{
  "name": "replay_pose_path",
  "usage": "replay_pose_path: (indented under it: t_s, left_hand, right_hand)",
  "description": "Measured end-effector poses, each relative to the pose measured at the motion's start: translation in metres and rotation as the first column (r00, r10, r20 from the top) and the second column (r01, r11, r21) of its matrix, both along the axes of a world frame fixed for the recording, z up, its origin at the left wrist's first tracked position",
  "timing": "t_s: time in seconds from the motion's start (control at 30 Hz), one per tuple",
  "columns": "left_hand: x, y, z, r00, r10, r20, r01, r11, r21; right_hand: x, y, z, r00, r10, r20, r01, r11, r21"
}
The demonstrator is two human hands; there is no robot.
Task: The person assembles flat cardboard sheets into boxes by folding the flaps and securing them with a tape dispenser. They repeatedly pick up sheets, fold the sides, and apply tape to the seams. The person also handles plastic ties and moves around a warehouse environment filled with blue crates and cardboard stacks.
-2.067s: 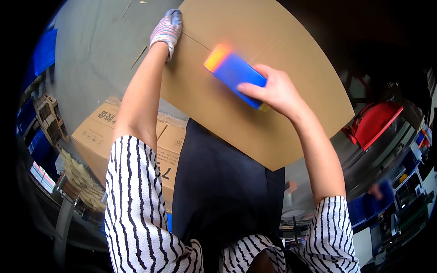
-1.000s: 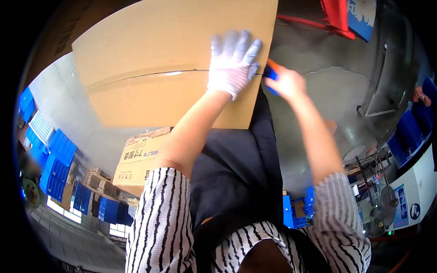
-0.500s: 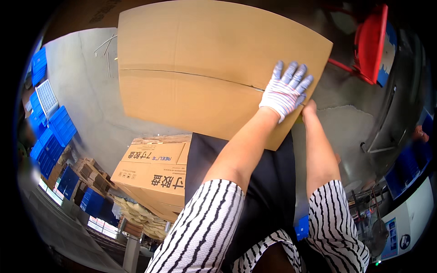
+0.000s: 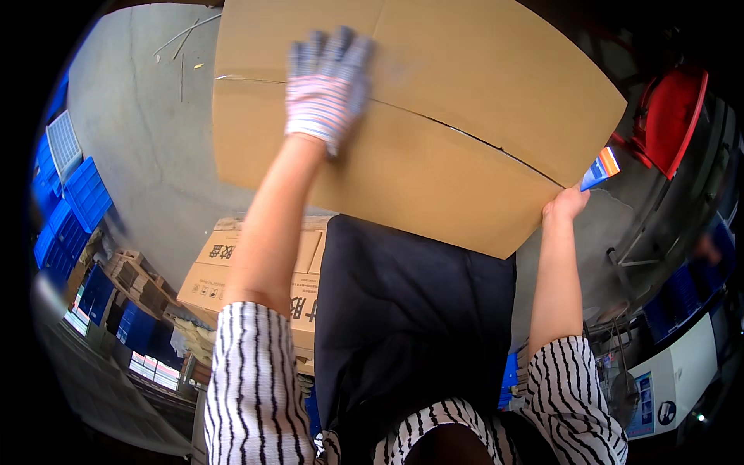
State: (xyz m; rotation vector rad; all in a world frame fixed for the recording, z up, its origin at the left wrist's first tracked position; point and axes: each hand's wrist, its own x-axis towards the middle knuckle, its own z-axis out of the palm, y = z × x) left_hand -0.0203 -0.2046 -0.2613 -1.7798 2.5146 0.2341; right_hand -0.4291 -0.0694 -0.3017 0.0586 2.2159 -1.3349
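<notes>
Through the head camera I am looking at a large brown carton [image 4: 434, 170], which is lying under the left hand [image 4: 325, 89] and reaching across to the right hand [image 4: 568, 204]. A dark seam [image 4: 457, 129] is running along its face, passing beneath the left hand and ending just beside the right one. The left hand, gloved in stripes, is showing blurred, its fingers stretching out wide and flat over the panel; I am not able to tell whether the whole palm is pressing on it. The right hand, bare, is closing around a blue-and-orange block [image 4: 600, 168] at the carton's edge, and the orange end is sticking out beyond the fingers. Nearer the wearer than both hands, black cloth [image 4: 418, 302] is spreading between the forearms, and black-and-white striped sleeves [image 4: 256, 380] are covering the upper arms. Below the left hand, partly behind that forearm, I am seeing a second carton [image 4: 203, 280] with dark printing. Farther left of that hand, blue crates [image 4: 87, 194] are standing on the grey floor [image 4: 139, 101]. Beyond the right hand, to its upper right, a red chair [image 4: 676, 120] is standing, and well below that hand a white cabinet [image 4: 686, 364] is showing.
</notes>
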Motion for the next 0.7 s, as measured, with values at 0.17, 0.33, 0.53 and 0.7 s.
replay_pose_path:
  t_s: [0.17, 0.33, 0.53, 0.7]
  left_hand:
    - [0.163, -0.034, -0.002, 0.581, 0.811, -0.064, -0.775, 0.576, 0.259]
    - [0.175, -0.058, 0.000, 0.403, 0.912, -0.076, -0.802, 0.392, 0.451]
    - [0.250, 0.002, 0.087, 0.080, 0.911, -0.405, -0.842, 0.280, 0.462]
    - [0.365, 0.117, 0.247, 0.249, 0.605, -0.756, -0.799, 0.569, 0.192]
  right_hand:
    - [-0.018, 0.004, -0.002, 0.927, 0.310, 0.214, -0.297, 0.951, -0.091]
    - [-0.040, -0.008, -0.002, 0.859, 0.251, 0.446, -0.279, 0.960, -0.002]
    - [0.023, -0.028, 0.052, 0.818, 0.364, 0.446, -0.331, 0.931, -0.154]
    - [0.102, -0.075, 0.165, 0.665, 0.401, 0.630, -0.157, 0.900, -0.408]
